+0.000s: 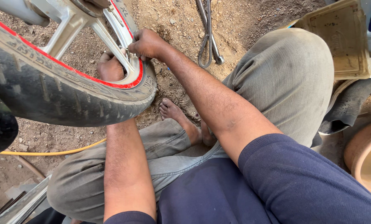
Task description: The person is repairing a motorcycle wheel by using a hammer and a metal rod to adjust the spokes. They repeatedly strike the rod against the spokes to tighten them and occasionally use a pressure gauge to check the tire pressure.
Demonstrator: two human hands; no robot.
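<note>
A motorcycle wheel (69,89) with a black tyre and red-striped silver rim stands upright on the dirt ground (181,25) before the seated person. The right hand (146,43) pinches something small at the rim's inner edge. The left hand (110,67), behind the rim, curls clenched against it. Metal tools (208,41) lie just beyond the wheel.
</note>
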